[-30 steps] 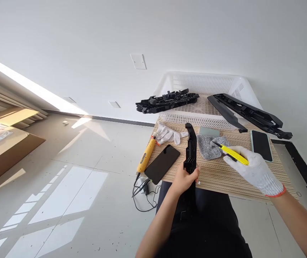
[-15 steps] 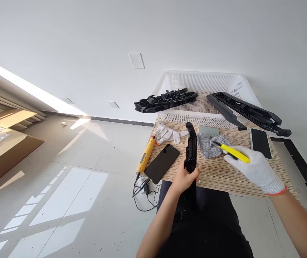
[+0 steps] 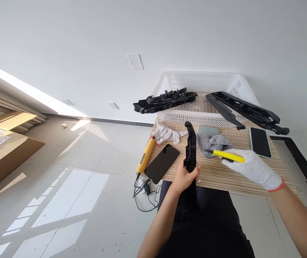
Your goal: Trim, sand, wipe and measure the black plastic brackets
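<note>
My bare left hand (image 3: pixel 186 178) grips a long black plastic part (image 3: pixel 190 148) that stands on edge across the near side of the wooden table (image 3: pixel 223 175). In a white knit glove, my right hand (image 3: pixel 252 168) is closed round a yellow utility knife (image 3: pixel 228 156), whose tip points left toward the black part, a short gap away. A grey cloth (image 3: pixel 212 144) lies just behind the knife.
A white mesh basket (image 3: pixel 201 114) at the back carries two long black plastic parts (image 3: pixel 165 100) (image 3: pixel 246 111). On the table lie a black phone (image 3: pixel 162 163), a second phone (image 3: pixel 259 142), a spare white glove (image 3: pixel 167 134) and a yellow power tool (image 3: pixel 145 156) with cables hanging to the floor.
My right hand has swung the knife lower and leftward, so it now lies nearly level and closer to the black part. The left hand has kept its grip.
</note>
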### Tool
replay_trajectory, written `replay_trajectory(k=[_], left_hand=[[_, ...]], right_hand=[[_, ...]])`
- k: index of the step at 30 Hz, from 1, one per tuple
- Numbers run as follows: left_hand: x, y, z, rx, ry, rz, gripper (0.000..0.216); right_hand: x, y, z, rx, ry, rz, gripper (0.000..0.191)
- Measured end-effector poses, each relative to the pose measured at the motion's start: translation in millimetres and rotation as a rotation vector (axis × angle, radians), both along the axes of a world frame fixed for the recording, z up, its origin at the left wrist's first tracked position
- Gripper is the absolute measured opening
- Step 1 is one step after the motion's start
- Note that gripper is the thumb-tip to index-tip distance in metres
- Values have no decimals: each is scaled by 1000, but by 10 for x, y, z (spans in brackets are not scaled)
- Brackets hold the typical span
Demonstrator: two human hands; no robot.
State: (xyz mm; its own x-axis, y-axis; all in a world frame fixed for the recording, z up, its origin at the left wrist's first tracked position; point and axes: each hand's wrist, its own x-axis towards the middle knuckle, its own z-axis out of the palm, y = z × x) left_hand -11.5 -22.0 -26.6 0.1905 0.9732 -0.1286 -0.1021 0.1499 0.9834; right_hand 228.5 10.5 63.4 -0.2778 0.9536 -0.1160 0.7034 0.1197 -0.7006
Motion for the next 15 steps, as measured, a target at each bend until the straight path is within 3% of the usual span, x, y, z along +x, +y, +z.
replay_trajectory(k=[2, 5, 8, 11, 15], left_hand=[[-3, -4, -11, 1, 2, 4, 24], [0, -5, -19, 4, -3, 9, 22], [6, 0, -11, -9, -15, 11, 24], [11, 8, -1, -11, -16, 15, 26], [14, 9, -10, -19, -39, 12, 29]], right_hand=[[14, 21, 6, -47, 24, -26, 43], [23, 32, -4, -127, -9, 101, 40], [30, 25, -44, -84, 35, 36, 41], [26, 1, -65, -110, -34, 89, 39], [3, -48, -37, -83, 1, -28, 40]])
